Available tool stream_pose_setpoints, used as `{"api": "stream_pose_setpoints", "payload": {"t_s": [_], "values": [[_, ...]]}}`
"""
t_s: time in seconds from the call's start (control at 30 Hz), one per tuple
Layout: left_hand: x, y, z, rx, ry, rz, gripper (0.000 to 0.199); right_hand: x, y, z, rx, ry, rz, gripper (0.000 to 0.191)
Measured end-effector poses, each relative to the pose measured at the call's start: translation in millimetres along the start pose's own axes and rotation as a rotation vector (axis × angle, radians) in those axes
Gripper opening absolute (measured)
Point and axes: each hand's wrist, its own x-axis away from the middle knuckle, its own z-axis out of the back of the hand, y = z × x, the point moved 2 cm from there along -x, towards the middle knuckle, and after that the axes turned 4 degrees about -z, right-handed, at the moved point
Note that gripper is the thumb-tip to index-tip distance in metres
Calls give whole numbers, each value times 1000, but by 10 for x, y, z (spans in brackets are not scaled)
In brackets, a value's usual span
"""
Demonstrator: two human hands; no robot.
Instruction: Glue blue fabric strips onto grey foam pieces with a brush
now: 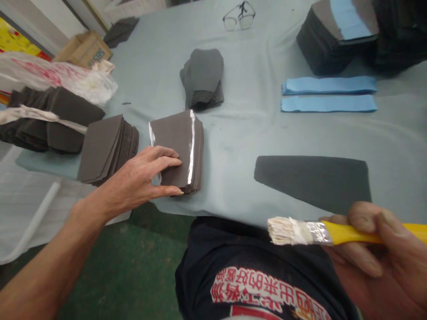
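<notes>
My left hand (147, 175) rests on a stack of dark brown-grey cut sheets (173, 133), its fingers apart and the thumb by the near edge. White, glue-like strips run down the left and right edges of the top sheet. My right hand (373, 249) grips a paintbrush (336, 232) with a yellow handle and a metal band. Its bristles, caked in white, point left above my lap. Just beyond the brush, a single dark tapered piece (313, 178) lies flat on the table, partly hidden by my right hand.
Another sheet stack (100, 146) and a tied bundle (66, 115) stand left. Farther back are rounded dark pieces (207, 71), glasses (239, 20) and a cardboard box (83, 49). Blue strips (328, 103) lie right, below a tall dark stack (327, 49). The grey-green tablecloth (233, 178) ends near my lap.
</notes>
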Motion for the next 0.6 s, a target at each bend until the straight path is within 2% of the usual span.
{"api": "stream_pose_setpoints", "payload": {"t_s": [0.2, 0.47, 0.6], "values": [[65, 80, 4, -9, 6, -11, 48, -52, 55, -22, 21, 15, 11, 38], [95, 225, 6, -72, 70, 20, 29, -94, 122, -4, -37, -66, 6, 34], [80, 318, -83, -155, 149, 74, 31, -100, 149, 74, -54, -14, 8, 37]]}}
